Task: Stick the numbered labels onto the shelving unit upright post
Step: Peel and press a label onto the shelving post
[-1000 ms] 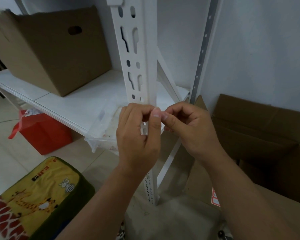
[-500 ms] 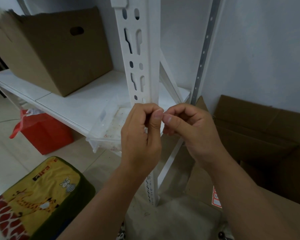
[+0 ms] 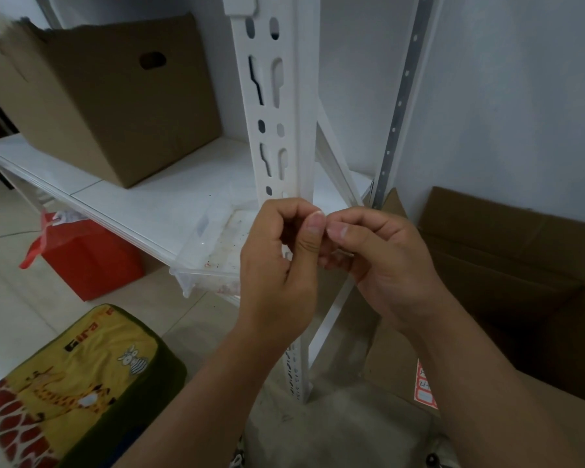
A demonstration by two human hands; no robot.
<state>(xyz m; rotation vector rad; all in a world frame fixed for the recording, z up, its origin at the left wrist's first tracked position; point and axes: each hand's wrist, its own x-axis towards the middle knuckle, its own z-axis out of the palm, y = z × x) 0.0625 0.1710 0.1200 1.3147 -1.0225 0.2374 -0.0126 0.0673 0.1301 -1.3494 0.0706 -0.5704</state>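
White post (image 3: 277, 96) stands just beyond both hands. Left hand (image 3: 277, 265) and right hand (image 3: 385, 265) have fingers pinched together, label hidden. It should be peeled slowly and pressed flat.

Partly legible "Gira" lettering on cushion (image 3: 81, 376)

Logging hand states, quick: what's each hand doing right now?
Left hand: fingers curled, thumb pinching; what it holds cannot be told.
Right hand: fingers curled, thumbtip meeting the left's; contents hidden.
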